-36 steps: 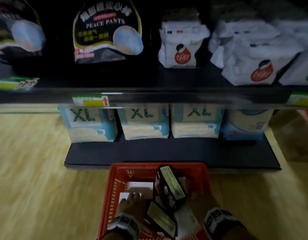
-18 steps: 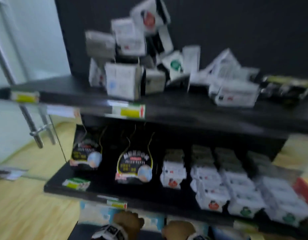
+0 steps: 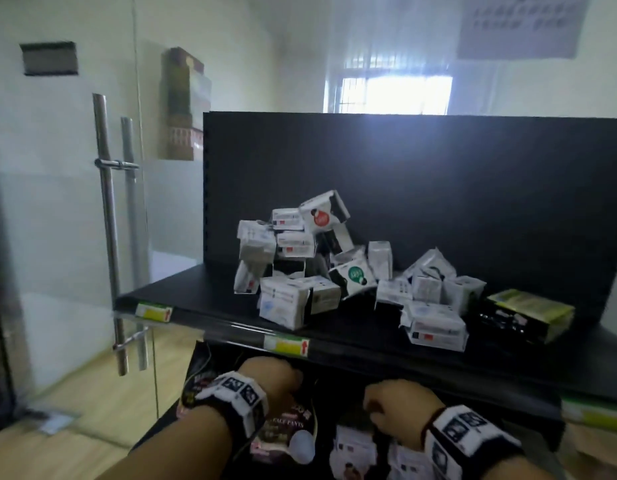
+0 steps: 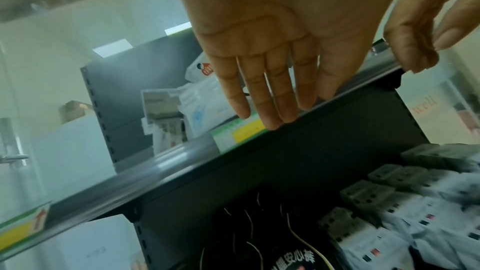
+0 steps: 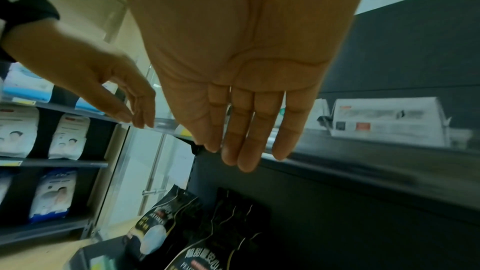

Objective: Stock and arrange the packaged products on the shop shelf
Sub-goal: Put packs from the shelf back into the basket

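A loose pile of white packs [image 3: 300, 265] lies on the black top shelf [image 3: 203, 306], and a black-and-green pack [image 3: 528, 315] lies at the shelf's right end. Both hands are just below the shelf's front rail. My left hand [image 3: 275, 374] is open with straight fingers [image 4: 267, 100] near a yellow price label [image 4: 241, 134] and holds nothing. My right hand [image 3: 393, 403] is also open and empty, its fingers [image 5: 246, 141] close to the rail. On the shelf below stand black bags [image 3: 286, 431] and rows of white packs [image 4: 389, 223].
A glass door with steel handles [image 3: 107, 220] stands close on the left. Beyond it, the right wrist view shows another shelf unit [image 5: 52, 163] holding white packs. The floor is pale wood. The left third of the top shelf is bare.
My hands have come up from the red basket, where the right one held a black pack, to the top shelf's front edge. They now hold nothing. The head view has swung upward.
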Demonstrator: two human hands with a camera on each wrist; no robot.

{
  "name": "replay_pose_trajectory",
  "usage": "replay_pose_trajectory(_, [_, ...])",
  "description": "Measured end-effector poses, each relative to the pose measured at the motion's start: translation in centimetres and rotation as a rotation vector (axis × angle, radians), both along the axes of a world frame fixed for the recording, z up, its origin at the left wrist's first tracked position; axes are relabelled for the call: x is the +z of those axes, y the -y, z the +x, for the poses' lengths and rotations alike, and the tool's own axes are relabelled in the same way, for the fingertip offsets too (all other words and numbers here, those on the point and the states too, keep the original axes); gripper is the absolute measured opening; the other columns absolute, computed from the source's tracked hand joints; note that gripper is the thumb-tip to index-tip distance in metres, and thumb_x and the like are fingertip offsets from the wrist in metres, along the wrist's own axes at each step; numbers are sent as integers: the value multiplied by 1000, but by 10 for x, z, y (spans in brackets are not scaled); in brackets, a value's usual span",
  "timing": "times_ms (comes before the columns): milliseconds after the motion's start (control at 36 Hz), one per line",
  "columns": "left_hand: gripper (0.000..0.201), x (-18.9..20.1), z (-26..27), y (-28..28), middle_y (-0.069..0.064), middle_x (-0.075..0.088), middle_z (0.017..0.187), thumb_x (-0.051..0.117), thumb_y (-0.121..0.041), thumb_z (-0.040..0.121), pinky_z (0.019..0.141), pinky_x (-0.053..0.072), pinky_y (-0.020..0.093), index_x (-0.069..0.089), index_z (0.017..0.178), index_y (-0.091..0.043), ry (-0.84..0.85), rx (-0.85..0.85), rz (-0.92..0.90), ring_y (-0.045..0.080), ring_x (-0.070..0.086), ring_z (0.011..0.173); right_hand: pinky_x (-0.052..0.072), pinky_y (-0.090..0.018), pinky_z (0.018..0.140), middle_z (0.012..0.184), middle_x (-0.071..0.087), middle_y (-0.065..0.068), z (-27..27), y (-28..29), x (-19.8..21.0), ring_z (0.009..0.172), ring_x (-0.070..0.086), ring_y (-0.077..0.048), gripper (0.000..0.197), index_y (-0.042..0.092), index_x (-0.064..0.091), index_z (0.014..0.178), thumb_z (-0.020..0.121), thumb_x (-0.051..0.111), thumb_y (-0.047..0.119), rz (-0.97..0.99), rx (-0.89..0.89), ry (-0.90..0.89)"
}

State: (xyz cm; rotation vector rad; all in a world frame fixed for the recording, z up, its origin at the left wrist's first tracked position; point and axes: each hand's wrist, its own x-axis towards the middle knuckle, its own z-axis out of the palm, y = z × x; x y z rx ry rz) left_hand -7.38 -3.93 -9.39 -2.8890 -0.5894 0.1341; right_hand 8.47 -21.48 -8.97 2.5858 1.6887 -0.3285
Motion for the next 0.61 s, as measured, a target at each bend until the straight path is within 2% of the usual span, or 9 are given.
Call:
replay_pose_trajectory(167, [25, 18, -15, -27, 6, 64, 102, 52, -36, 82, 72, 48, 33, 59, 103, -23, 94, 44, -36, 31, 61, 94, 45, -28, 83, 119, 61, 0, 17, -2, 17, 106, 58, -21, 22, 27, 59, 112, 93, 50, 27, 23, -7, -4])
replay_pose_trajectory(361, [26, 38, -12, -70, 0, 64, 116, 52, -40, 87, 84, 46, 29, 61, 110, -31, 195, 58, -59, 23, 60, 107, 47, -29, 88, 119, 63, 0, 19, -21, 37, 108, 59, -21, 26, 29, 61, 115, 91, 52, 29, 107, -46, 80])
replay_pose_trajectory(444, [22, 56, -3, -87, -4, 64, 113, 52, -38, 89, 83, 46, 26, 61, 107, -30, 243, 15, -66, 18, 59, 104, 47, -30, 91, 121, 63, 0, 23, -33, 47, 111, 58, -22, 28, 29, 62, 116, 90, 53, 28, 173, -69, 101])
replay_pose_trajectory(556, [24, 90, 20, -105, -9, 64, 116, 51, -38, 91, 86, 46, 23, 61, 113, -37, 292, -20, -53, 14, 59, 106, 49, -33, 94, 121, 64, 1, 33, -49, 68, 112, 58, -21, 27, 27, 64, 116, 90, 54, 27, 236, -100, 135])
replay_pose_trajectory(611, [24, 110, 33, -115, -9, 64, 115, 51, -38, 92, 82, 44, 22, 61, 113, -35, 321, -67, -21, 13, 60, 104, 49, -34, 94, 120, 64, 2, 42, -58, 80, 111, 58, -20, 27, 27, 65, 115, 90, 55, 26, 280, -130, 153])
